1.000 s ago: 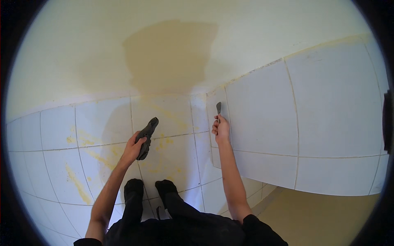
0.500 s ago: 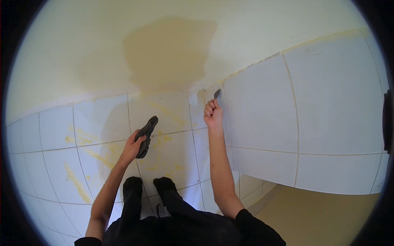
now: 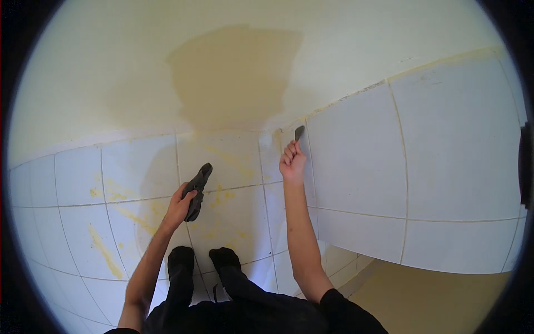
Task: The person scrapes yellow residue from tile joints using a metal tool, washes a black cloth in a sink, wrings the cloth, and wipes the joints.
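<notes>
My left hand (image 3: 178, 206) is closed round a long dark grey object (image 3: 199, 188), held aslant above the floor tiles; its exact kind is unclear, though it looks like a rubber clog or a folded cloth. To the right, my right hand (image 3: 293, 161) grips a small scraper (image 3: 300, 132) with a dark flat blade pointing up and away. The fingers hide its handle. The blade is in front of the light tiles near the corner, beside the edge of the large white tiled surface (image 3: 356, 161); whether it touches them I cannot tell.
Yellow stains and streaks mark the white floor tiles (image 3: 233, 206). A cream wall (image 3: 111, 72) with a shadow on it rises at the far side. My feet in black socks (image 3: 181, 259) stand on the tiles. A tan surface (image 3: 428, 295) lies at lower right.
The whole view has shifted slightly, with the tiles and both hands a little lower in the picture. Both hands keep their holds; the scraper blade is turned slightly and shows broader.
</notes>
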{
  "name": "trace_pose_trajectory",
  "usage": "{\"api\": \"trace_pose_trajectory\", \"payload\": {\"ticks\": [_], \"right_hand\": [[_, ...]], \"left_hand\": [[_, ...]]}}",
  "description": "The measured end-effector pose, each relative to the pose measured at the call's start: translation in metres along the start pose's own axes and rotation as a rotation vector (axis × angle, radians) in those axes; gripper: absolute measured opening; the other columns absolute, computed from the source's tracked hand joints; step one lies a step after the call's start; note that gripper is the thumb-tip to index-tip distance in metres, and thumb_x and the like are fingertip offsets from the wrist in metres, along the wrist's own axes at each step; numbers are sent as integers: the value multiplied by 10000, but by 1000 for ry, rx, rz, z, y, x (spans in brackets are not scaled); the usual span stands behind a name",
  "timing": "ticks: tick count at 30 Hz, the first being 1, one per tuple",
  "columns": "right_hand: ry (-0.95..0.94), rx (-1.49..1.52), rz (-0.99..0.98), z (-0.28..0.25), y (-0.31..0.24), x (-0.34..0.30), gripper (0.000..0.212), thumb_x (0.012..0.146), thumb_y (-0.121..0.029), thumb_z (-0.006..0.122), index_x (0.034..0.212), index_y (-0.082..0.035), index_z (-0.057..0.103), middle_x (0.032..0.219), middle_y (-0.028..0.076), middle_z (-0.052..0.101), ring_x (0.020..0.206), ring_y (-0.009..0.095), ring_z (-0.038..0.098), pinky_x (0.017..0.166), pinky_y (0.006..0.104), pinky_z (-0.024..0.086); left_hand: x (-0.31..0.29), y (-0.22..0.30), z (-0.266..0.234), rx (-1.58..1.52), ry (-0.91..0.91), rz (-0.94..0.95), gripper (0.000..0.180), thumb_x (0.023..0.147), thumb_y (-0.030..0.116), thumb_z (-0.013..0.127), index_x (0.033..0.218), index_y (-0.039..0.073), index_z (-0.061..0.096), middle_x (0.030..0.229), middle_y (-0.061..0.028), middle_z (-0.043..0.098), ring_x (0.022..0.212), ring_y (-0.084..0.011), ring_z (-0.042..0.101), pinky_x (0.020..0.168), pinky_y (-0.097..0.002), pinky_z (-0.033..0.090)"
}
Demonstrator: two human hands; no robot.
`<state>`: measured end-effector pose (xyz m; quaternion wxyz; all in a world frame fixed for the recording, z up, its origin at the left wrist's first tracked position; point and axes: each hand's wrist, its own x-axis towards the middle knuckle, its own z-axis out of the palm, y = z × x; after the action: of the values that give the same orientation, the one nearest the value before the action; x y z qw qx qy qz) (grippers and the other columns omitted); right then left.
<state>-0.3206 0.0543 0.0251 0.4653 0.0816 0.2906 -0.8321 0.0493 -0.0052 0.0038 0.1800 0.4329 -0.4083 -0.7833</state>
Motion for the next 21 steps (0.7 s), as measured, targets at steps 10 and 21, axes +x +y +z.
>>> {"api": "trace_pose_trajectory", "payload": {"ticks": [10, 21], "right_hand": [[-22, 331, 90, 8, 0, 12, 225, 1007, -221, 449, 871, -52, 511, 585, -42, 300, 430, 69, 193, 339, 222, 150], [19, 497, 189, 11, 5, -9, 245, 967, -226, 448, 802, -53, 500, 520, -59, 255, 402, 70, 181, 351, 210, 148]], "left_hand": [[6, 2, -2, 21, 11, 10, 232, 933, 148, 530, 1124, 17, 544, 831, -18, 564, 716, -92, 512, 660, -249, 435], [7, 3, -4, 37, 8, 15, 230, 933, 156, 532, 1112, 12, 549, 817, -19, 563, 723, -89, 504, 658, -248, 430]]}}
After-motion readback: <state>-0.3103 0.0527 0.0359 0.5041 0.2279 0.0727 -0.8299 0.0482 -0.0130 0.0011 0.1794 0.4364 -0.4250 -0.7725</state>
